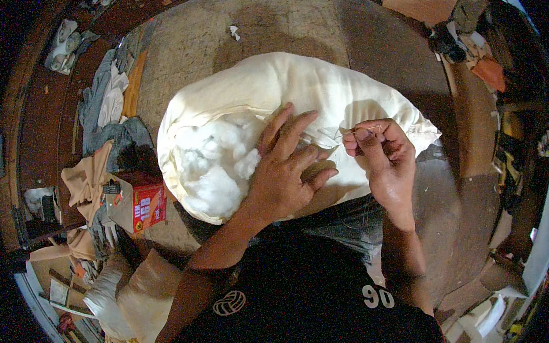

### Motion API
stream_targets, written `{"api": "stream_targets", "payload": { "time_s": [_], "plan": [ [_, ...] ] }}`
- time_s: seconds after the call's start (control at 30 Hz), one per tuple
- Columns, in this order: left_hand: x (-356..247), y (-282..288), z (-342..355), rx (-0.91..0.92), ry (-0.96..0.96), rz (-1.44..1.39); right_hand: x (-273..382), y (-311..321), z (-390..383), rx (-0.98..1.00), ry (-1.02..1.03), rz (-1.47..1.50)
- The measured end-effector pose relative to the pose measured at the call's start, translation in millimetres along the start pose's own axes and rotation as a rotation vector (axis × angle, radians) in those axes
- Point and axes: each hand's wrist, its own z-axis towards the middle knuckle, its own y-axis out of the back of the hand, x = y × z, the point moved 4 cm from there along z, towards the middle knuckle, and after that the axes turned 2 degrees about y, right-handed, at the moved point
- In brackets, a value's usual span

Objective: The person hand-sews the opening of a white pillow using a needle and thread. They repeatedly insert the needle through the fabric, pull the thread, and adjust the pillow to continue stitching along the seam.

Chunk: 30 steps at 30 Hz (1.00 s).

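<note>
A large cream cloth cushion [315,81] lies across my lap, plump and rounded. At its left end the cover gapes, and white fluffy stuffing [210,159] shows inside. My left hand [287,169] rests on the cloth beside this opening, fingers spread and holding nothing. To the right, just above the cushion, my right hand [382,158] is closed in a pinch on a thin needle [375,129] with fine thread. Pale thread also hangs below that hand, over my dark clothing. A gathered corner [428,132] forms the cushion's right tip.
On the left stands a red and brown cardboard box [147,209], with tan cloth [90,176] and blue-grey garments [117,137] near it. A small white scrap [234,33] lies on the worn floor [188,39]. Pale cushions [146,301] sit at lower left; clutter lines the right.
</note>
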Motion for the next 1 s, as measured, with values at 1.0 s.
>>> {"api": "stream_targets", "payload": {
  "time_s": [1.0],
  "plan": [
    [0,-2,-7,-0.034,0.064,-0.055,6,-7,13,-0.002,-0.047,-0.072]
  ]
}}
